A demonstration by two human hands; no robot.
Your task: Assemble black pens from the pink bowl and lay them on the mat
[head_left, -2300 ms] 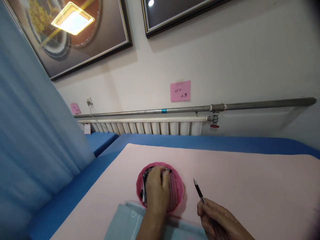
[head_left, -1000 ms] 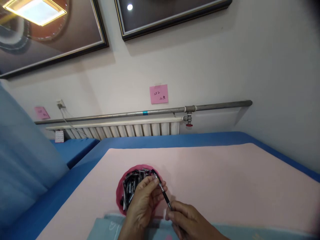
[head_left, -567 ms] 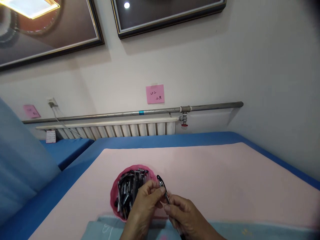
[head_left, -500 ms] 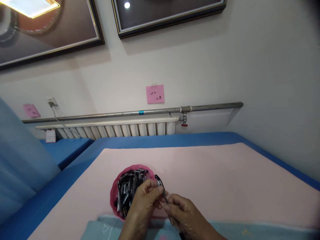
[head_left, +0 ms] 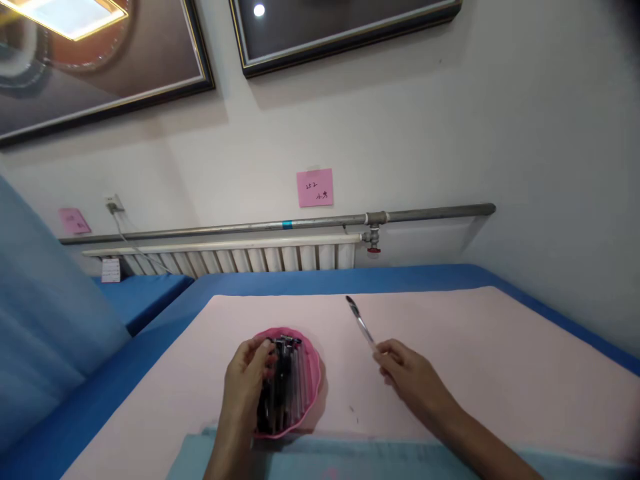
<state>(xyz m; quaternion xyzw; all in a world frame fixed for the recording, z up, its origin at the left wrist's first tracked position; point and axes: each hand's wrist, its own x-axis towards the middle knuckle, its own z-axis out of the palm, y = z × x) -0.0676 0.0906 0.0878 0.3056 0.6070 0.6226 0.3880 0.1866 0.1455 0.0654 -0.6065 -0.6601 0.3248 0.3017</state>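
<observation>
My right hand is raised over the pink cloth, to the right of the basket. Its fingers pinch the lower end of a slim pen, tilted up and left, with a dark tip end and a clear barrel. My left hand covers the left side of a round pink basket, its fingers curled in toward the contents. Dark bits show at those fingertips; whether they are held is hidden. Several black and clear pens lie lengthwise in the basket.
A pink cloth covers the blue table. Light blue fabric lies along the near edge. Small dark marks show on the pink cloth. A radiator and pipe run along the wall; a blue curtain hangs at left.
My hands have come apart. The right one moved up and right with the pen, while the left moved left onto the basket. The view shifted slightly.
</observation>
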